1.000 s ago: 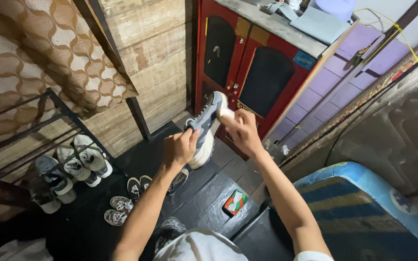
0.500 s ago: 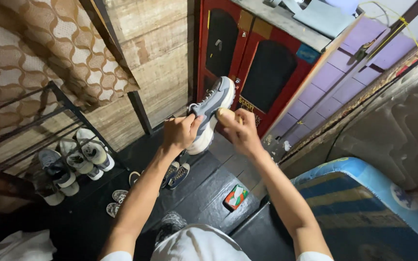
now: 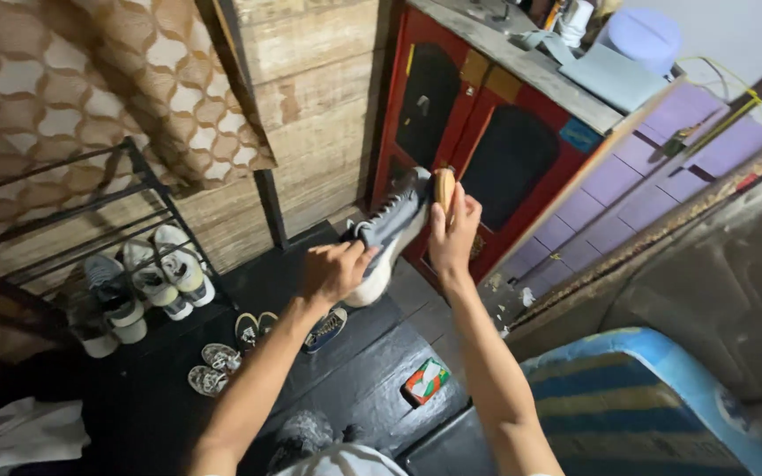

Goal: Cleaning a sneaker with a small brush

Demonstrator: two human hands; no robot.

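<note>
My left hand (image 3: 335, 271) grips a grey sneaker with a white sole (image 3: 390, 231) by its heel end and holds it up, toe pointing away from me. In my right hand (image 3: 453, 231) is a wooden-backed brush (image 3: 444, 188), pressed against the sneaker's upper near the toe. Both hands are raised in front of a red cabinet (image 3: 478, 141).
A black metal shoe rack (image 3: 90, 220) stands at the left with several sneakers (image 3: 147, 282) on it. Sandals (image 3: 222, 348) and a small green-and-orange box (image 3: 425, 381) lie on the dark floor. A blue striped mattress (image 3: 628, 405) is at the right. A patterned curtain (image 3: 63, 79) hangs at the upper left.
The sneaker has been raised slightly while the brush in my right hand has slid from the shoe's middle up towards its toe. My view has tilted a little.
</note>
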